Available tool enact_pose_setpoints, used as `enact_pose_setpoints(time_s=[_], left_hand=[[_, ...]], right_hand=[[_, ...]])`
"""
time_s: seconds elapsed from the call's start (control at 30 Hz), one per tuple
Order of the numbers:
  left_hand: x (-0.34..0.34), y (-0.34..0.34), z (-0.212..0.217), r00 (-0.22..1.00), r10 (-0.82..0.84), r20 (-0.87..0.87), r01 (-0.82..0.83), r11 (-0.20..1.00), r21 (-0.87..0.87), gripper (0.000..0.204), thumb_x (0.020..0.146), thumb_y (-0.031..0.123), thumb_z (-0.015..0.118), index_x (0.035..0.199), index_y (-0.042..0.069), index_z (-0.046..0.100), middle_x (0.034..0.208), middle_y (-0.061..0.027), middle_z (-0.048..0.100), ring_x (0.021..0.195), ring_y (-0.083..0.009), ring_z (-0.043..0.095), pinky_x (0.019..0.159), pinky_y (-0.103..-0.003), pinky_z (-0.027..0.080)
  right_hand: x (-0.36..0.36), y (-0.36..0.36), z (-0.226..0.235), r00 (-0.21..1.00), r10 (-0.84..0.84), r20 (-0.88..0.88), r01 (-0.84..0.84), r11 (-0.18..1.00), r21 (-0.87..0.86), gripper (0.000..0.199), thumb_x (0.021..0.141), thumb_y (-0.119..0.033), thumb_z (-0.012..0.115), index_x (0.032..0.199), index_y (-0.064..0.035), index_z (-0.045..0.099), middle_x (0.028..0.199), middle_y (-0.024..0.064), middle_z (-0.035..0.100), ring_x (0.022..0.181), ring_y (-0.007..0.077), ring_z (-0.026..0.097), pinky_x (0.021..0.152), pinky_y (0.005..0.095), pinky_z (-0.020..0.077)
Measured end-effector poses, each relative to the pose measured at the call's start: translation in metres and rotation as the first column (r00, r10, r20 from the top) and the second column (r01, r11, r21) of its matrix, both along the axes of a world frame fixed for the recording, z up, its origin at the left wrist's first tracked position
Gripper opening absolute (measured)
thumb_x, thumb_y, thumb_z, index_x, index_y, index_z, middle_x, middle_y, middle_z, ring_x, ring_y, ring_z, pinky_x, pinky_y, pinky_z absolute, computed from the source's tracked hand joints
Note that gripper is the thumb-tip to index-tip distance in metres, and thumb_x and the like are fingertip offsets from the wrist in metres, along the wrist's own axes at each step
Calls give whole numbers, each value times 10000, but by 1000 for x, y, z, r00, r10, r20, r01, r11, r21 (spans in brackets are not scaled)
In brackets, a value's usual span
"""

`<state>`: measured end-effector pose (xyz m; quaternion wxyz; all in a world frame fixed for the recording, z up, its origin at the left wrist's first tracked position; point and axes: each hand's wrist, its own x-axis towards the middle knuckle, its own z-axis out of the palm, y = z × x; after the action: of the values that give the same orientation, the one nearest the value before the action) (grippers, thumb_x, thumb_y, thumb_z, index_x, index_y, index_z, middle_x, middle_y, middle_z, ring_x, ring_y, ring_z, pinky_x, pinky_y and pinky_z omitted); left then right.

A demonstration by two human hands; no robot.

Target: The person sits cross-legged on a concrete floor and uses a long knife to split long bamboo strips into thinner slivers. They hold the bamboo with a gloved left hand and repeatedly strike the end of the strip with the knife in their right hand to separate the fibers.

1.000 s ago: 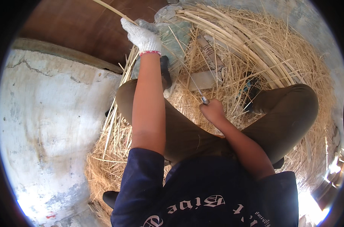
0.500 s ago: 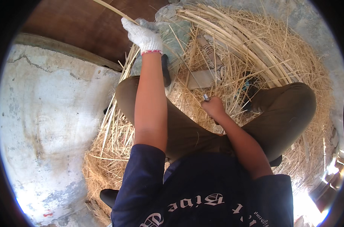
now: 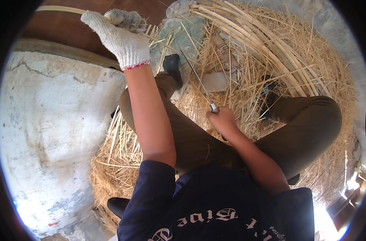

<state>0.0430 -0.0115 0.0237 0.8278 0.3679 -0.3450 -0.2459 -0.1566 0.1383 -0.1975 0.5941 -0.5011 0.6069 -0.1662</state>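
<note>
My left hand [image 3: 118, 38], in a white knitted glove with a red cuff edge, is raised at the upper left. Its fingers are closed round a pale bamboo strip [image 3: 62, 9], which runs out past the thumb to the left. Bare and lower down, my right hand [image 3: 223, 122] grips a long thin-bladed knife [image 3: 199, 82] between my knees. The blade points up and to the left, and a metal collar shows at the fist. Most of the knife's handle is hidden in the fingers.
Long split bamboo strips [image 3: 267, 44] lie in a curved bundle at the upper right, over heaped shavings [image 3: 327, 72]. A wooden piece [image 3: 227, 52] and a flat block [image 3: 215, 82] lie beyond the knife. A cracked whitewashed wall [image 3: 58, 132] stands close on the left.
My left hand has moved left and nearer the camera with the bamboo strip. The right hand has shifted slightly left, and the knife blade shows more clearly.
</note>
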Motion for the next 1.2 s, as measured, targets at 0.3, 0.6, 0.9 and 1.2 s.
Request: enact_pose_setpoints(time_s=[0.3,0.6,0.9,1.2], left_hand=[[-12,-9,-14,1000,-1,24,0,999,37,707,909,792,537,769,101,481,651,-21,428,541,-195,385,509,-335,303],[-13,-26,-32,992,119,-43,-111,981,158,634,976,683,554,791,78,523,661,-49,473,561,-220,471,525,-352,365],[-3,-24,-21,995,95,10,-95,982,165,660,950,718,563,769,85,512,659,-46,469,550,-208,428,505,-358,322],[-24,-36,-14,987,91,-129,-83,994,64,574,965,612,637,598,228,419,499,68,341,398,-99,315,391,-286,239]], right_hand=[[-2,2,7,999,-31,23,30,999,22,306,821,-245,656,751,51,685,647,227,657,628,384,679,647,479,522],[-5,2,15,983,-86,164,60,985,159,232,844,-177,689,720,6,618,533,60,527,396,180,501,407,364,392],[-11,8,30,979,-72,191,21,966,257,267,854,-162,636,680,39,619,517,113,554,394,228,548,415,391,425],[-4,10,15,994,-16,112,38,979,-198,199,833,-152,657,730,17,639,575,126,597,485,255,594,546,425,487]])
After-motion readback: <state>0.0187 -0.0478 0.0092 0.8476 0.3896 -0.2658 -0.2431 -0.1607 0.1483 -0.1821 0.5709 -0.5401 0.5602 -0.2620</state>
